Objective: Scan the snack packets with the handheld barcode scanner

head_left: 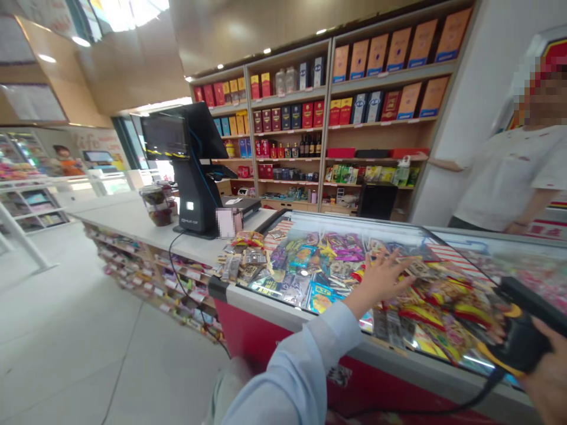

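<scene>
The left hand [383, 280] reached forward, palm down, with its fingers spread and nothing grasped in them. It was over a wide spread of snack packets [348, 247]; whether its palm pressed on those beneath could not be told. The right hand [543, 372], to the right of the left hand and partly cut off by the view's edge, was closed around the grip of a black and yellow scanner [525, 336]. A black cable [481, 389] ran from the scanner, below the right hand, toward the left.

Red and yellow packets [443, 295] lay between the 2 hands, just beside the left hand's fingers. Nearer the wrist, to the left of the left hand, was a blue packet [322, 296]; farther left sat a heap of silvery packets [248, 260]. Under the left hand stood the glass-topped cabinet [248, 327] with its red front, and the blue sleeve [287, 366] crossed its near edge.

Well to the left of the left hand, a black terminal [197, 183] stood upright on the counter [108, 206], with a jar [160, 206] behind its base. Shelves [330, 136] of boxes and bottles rose beyond the left hand. Beyond the right hand stood 1 person in a white shirt [500, 177].
</scene>
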Demonstrator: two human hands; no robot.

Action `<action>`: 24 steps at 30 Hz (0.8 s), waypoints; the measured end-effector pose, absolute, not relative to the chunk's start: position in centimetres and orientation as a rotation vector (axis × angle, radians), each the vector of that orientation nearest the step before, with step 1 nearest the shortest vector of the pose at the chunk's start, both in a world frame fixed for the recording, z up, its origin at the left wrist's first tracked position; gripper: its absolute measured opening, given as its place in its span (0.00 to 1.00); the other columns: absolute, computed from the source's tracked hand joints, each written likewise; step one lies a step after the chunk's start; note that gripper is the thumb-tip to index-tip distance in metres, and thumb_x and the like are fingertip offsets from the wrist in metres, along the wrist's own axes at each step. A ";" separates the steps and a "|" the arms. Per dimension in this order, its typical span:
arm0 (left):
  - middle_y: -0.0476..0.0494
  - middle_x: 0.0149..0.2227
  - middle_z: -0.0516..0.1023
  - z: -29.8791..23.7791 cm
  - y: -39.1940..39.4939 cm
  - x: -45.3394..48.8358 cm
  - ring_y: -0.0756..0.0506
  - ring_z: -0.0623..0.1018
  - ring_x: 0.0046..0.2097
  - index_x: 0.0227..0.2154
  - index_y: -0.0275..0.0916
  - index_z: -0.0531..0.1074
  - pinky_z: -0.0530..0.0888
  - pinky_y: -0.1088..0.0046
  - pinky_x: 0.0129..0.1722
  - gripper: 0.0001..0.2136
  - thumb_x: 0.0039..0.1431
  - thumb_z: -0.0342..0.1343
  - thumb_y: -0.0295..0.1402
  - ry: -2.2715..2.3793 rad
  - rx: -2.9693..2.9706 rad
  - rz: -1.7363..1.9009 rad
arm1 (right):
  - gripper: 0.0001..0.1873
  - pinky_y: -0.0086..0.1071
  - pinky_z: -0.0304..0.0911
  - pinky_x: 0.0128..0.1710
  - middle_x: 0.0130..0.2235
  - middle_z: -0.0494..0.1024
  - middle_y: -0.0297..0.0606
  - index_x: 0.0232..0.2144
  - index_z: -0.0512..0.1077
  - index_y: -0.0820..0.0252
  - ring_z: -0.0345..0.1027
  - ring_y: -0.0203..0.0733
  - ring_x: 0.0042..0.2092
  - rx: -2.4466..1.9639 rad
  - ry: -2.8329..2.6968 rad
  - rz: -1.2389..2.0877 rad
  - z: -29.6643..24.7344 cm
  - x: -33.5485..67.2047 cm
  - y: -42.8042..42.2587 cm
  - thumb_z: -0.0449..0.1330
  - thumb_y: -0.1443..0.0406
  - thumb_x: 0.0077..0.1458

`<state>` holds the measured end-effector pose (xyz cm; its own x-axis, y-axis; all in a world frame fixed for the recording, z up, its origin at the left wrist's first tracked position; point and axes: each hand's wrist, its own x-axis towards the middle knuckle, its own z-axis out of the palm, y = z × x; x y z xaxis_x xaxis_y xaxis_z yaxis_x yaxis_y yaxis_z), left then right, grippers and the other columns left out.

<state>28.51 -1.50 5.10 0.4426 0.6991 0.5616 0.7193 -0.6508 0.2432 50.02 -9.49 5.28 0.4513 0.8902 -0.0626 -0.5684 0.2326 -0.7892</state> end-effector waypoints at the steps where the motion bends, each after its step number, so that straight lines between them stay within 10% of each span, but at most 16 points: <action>1: 0.51 0.65 0.49 5.9 -1.7 27.8 0.38 0.50 0.64 0.61 0.56 0.45 0.51 0.43 0.59 0.25 0.61 0.35 0.49 -1.318 -2.614 -1.057 | 0.07 0.39 0.58 0.14 0.22 0.66 0.40 0.24 0.72 0.58 0.57 0.37 0.17 -0.852 -0.488 1.038 5.7 49.7 -9.6 0.56 0.64 0.40; 24: 0.44 0.62 0.58 7.8 -1.0 -4.3 0.39 0.57 0.62 0.59 0.48 0.56 0.54 0.50 0.59 0.24 0.61 0.38 0.47 -1.921 -1.858 -1.155 | 0.11 0.25 0.56 0.12 0.16 0.68 0.33 0.24 0.70 0.61 0.60 0.33 0.16 -0.595 -0.809 1.637 5.5 23.4 -1.8 0.60 0.58 0.43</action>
